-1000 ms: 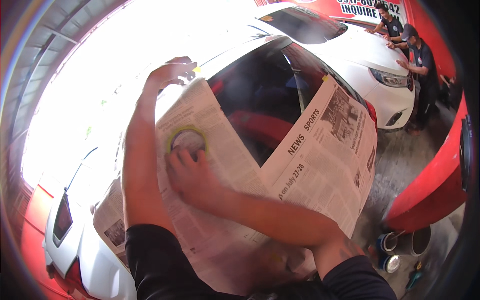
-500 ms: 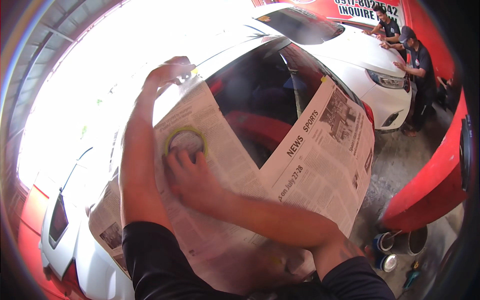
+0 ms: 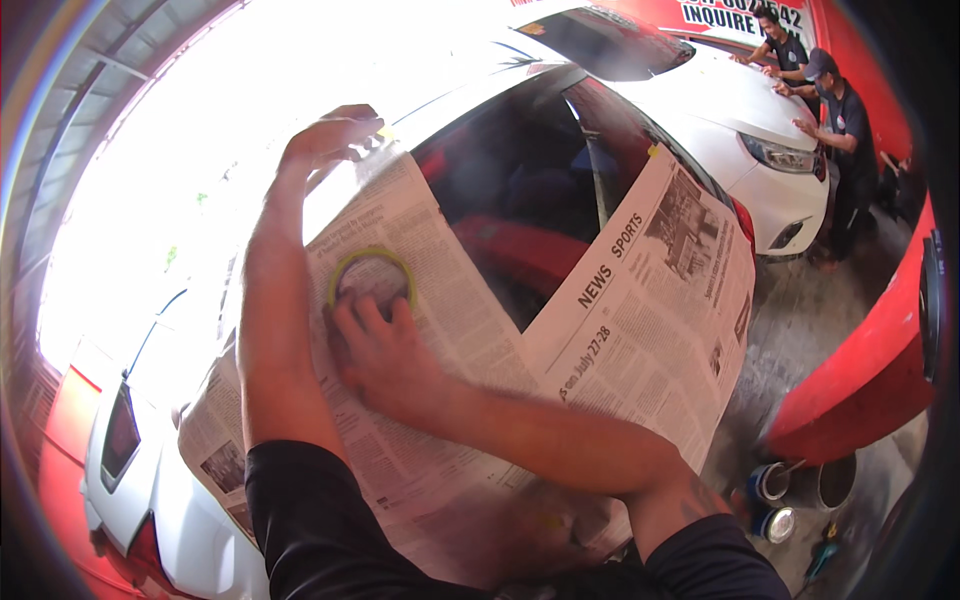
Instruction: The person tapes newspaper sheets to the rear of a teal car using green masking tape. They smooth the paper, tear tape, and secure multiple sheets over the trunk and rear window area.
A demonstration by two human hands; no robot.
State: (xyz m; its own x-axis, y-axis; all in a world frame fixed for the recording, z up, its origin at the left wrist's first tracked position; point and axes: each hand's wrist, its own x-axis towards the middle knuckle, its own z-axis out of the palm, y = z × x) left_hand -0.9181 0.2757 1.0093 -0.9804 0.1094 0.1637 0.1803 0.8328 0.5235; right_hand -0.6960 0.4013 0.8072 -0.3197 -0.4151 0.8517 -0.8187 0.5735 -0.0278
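Sheets of newspaper [image 3: 465, 330] lie spread over a car, partly across its dark window glass [image 3: 530, 170]. My right hand [image 3: 385, 350] is closed over the near rim of a yellow-green roll of tape [image 3: 405, 275], flat against the paper. Farther up, my left hand [image 3: 330, 140] is at the sheet's upper left corner, fingers bent and apart. A bit of yellow tape [image 3: 388, 132] shows by its fingertips; glare makes contact hard to tell. Another yellow tape piece [image 3: 653, 151] sits on the right sheet's top corner.
Two people in dark shirts [image 3: 848, 115] lean on a white car [image 3: 700, 115] at the far right. A red curved panel [image 3: 850, 380] stands at the right, with paint cans [image 3: 775, 525] on the floor below. Another white car [image 3: 190, 490] is at the left.
My left hand's fingers have lifted and spread slightly at the paper's corner. The right hand and tape roll have hardly moved. The view has shifted a little.
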